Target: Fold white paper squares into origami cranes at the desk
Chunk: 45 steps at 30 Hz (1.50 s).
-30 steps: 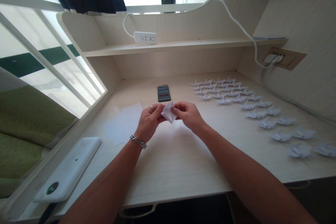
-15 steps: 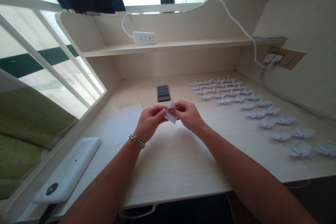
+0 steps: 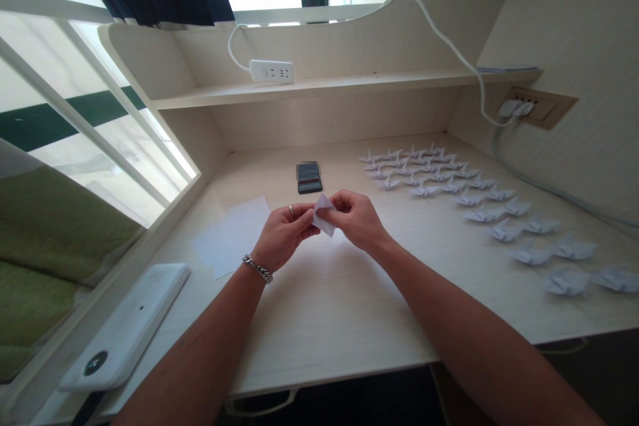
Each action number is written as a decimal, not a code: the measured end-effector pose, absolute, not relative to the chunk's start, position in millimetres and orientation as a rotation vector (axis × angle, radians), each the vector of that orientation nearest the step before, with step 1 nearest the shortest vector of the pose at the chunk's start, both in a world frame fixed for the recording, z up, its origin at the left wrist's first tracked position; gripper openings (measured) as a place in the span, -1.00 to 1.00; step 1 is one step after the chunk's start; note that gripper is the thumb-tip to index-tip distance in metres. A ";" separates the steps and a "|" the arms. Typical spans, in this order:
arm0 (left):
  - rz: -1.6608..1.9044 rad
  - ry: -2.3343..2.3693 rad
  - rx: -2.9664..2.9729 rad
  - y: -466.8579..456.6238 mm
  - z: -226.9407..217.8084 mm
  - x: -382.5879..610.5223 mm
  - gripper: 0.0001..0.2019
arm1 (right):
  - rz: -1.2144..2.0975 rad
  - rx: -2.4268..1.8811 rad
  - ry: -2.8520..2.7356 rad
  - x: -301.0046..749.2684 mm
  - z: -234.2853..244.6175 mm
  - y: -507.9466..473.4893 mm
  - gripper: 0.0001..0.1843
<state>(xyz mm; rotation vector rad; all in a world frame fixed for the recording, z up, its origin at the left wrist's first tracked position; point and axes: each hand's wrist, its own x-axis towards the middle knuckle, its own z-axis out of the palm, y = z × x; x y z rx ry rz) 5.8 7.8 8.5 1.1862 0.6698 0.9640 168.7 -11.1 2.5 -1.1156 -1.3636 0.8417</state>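
A small folded piece of white paper (image 3: 324, 215) is held in the air between both hands, above the middle of the desk. My left hand (image 3: 285, 231), with a ring and a chain bracelet, pinches its left edge between thumb and fingers. On the other side, my right hand (image 3: 358, 218) grips it, the thumb lying across its face. The fingers behind the paper are partly hidden. Left of my left hand, loose white paper sheets (image 3: 232, 236) lie overlapping on the desk. Several folded paper cranes (image 3: 469, 198) stand in rows to the right.
A dark phone-like object (image 3: 309, 178) lies behind my hands. At the left edge sits a white device (image 3: 132, 326) with a black cable. A white power strip (image 3: 271, 71) rests on the shelf (image 3: 339, 83), and a white cord runs to the wall socket (image 3: 539, 108).
The paper has turned slightly, and my right thumb now lies flatter across it. Both hands keep their hold. The whole view has shifted a little.
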 end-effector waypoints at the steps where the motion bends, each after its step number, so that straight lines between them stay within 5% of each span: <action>1: 0.955 0.667 1.184 7.9 8.4 5.5 -0.73 | 0.833 -1.124 -1.365 168.8 2.5 -10.9 -0.77; 13: 0.955 0.679 1.218 7.3 6.3 7.1 -0.75 | 0.579 -1.247 -1.467 166.7 2.4 -14.5 -0.90; 20: 1.020 0.751 1.164 7.4 8.8 7.5 -0.70 | 1.049 -1.094 -1.330 169.0 3.9 -8.2 -0.78; 45: 1.058 0.925 1.215 10.3 2.7 7.7 -0.66 | 1.061 -1.125 -1.334 165.7 2.8 -9.5 -0.81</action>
